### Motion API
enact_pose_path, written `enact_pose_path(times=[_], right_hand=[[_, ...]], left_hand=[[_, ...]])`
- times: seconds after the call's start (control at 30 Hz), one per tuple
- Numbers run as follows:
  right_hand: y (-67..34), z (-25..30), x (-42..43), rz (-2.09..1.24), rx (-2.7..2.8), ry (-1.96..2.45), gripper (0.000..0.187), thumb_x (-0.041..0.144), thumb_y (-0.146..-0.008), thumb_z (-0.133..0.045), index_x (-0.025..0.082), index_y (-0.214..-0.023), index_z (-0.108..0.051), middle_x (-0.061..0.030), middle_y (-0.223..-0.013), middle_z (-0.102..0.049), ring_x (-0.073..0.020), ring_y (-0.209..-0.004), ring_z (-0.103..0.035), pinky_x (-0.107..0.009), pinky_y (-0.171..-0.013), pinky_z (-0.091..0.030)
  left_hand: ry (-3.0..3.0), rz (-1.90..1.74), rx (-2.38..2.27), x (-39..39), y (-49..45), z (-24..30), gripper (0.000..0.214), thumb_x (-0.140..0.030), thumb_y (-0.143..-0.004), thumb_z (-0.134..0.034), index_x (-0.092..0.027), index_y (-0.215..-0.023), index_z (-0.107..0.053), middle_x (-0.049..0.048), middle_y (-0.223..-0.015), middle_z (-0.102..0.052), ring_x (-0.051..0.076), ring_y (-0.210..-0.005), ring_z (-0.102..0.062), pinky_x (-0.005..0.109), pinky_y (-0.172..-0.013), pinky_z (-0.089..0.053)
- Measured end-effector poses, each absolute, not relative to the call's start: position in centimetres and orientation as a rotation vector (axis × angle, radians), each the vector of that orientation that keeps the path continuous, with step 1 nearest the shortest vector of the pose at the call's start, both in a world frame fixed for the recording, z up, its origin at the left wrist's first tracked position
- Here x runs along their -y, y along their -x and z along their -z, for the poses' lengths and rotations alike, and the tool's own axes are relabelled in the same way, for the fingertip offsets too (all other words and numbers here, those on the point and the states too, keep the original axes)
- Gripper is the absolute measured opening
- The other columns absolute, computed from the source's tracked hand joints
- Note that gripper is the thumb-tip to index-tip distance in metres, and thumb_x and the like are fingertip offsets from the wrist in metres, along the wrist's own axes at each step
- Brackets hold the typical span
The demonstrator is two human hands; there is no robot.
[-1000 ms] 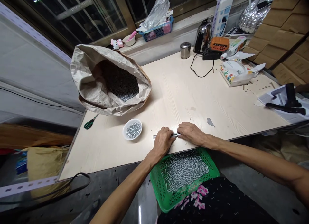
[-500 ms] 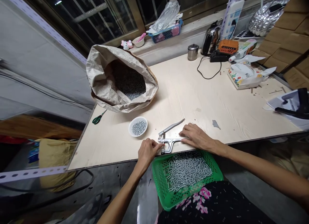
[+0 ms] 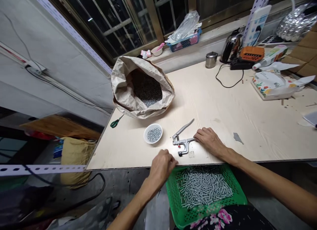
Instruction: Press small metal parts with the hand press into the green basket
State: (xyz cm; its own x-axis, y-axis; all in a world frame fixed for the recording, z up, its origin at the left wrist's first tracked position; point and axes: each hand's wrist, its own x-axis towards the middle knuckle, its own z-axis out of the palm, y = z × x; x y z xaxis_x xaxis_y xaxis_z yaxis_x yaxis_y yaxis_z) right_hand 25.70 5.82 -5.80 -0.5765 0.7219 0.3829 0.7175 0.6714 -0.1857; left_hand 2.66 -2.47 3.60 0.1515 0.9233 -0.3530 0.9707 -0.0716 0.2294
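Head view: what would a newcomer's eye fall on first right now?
Probably the big open sack at the table's far left, with many small pieces inside. Next, likely the green basket below the table's near edge, heaped with shiny metal pieces. Near that edge, the grey plier-like tool stands out with its handles spread, the right hand at the end of one.

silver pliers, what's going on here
A person's right hand touches one handle of the silver pliers, which lie open on the table. The left hand is at the table's near edge, its grip unclear. Small metal pieces lie in a white bowl on the table and a green basket below its edge.
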Motion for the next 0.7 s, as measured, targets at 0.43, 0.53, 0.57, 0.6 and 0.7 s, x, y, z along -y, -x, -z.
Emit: enact_pose_path(times=[0.43, 0.53, 0.57, 0.6, 0.7], right_hand=[[-25.3, 6.8, -5.5, -0.014, 2.365, 1.102, 0.022, 0.02, -0.095, -0.042, 0.019, -0.083, -0.06, -0.0035, -0.08, -0.058, -0.0181, -0.075, -0.045, -0.031, -0.069, -0.028], [-25.2, 7.0, -5.6, -0.011, 2.361, 1.104, 0.022, 0.02, -0.095, -0.042, 0.019, -0.082, -0.06, -0.0036, -0.079, -0.057, -0.018, -0.075, -0.046, -0.032, -0.069, -0.028], [-25.2, 7.0, -5.6, -0.012, 2.361, 1.104, 0.022, 0.02, -0.095, -0.042, 0.019, -0.083, -0.06, -0.0037, -0.08, -0.058, -0.018, -0.075, -0.046, -0.031, -0.069, -0.029], [-25.2, 7.1, -5.6, -0.013, 2.362, 1.104, 0.021, 0.02, -0.095, -0.042, 0.019, -0.083, -0.06, -0.0039, -0.08, -0.058, -0.018, -0.076, -0.046, -0.031, -0.069, -0.029], [-25.2, 7.2, -5.6, -0.013, 2.364, 1.105, 0.021, 0.02, -0.095, -0.043, 0.019, -0.084, -0.061, -0.004, -0.08, -0.058, -0.0179, -0.076, -0.047, -0.031, -0.069, -0.028]], left_hand=[[-2.128, 0.381, -2.327, -7.1, 4.5, -2.1, 0.027, -0.022, -0.091, -0.045, -0.015, -0.092, -0.071, 0.0114, -0.1, -0.064, 0.025, -0.103, -0.053, 0.03, -0.072, -0.044], [-2.197, 0.548, -2.273, -7.4, 4.2, -1.6, 0.028, -0.016, -0.089, -0.044, -0.012, -0.09, -0.071, 0.0152, -0.1, -0.063, 0.027, -0.102, -0.053, 0.032, -0.073, -0.045], [-2.23, 0.587, -2.24, -7.4, 4.0, -1.5, 0.028, -0.012, -0.089, -0.042, -0.011, -0.09, -0.071, 0.0161, -0.1, -0.062, 0.027, -0.102, -0.053, 0.032, -0.074, -0.045], [-2.263, 0.612, -2.203, -7.5, 4.0, -1.5, 0.029, -0.009, -0.088, -0.041, -0.01, -0.09, -0.07, 0.0168, -0.099, -0.062, 0.027, -0.101, -0.054, 0.032, -0.075, -0.045], [-2.328, 0.579, -2.119, -7.7, 4.3, -1.7, 0.03, -0.005, -0.086, -0.039, -0.01, -0.09, -0.069, 0.0165, -0.098, -0.062, 0.026, -0.101, -0.054, 0.032, -0.075, -0.046]])
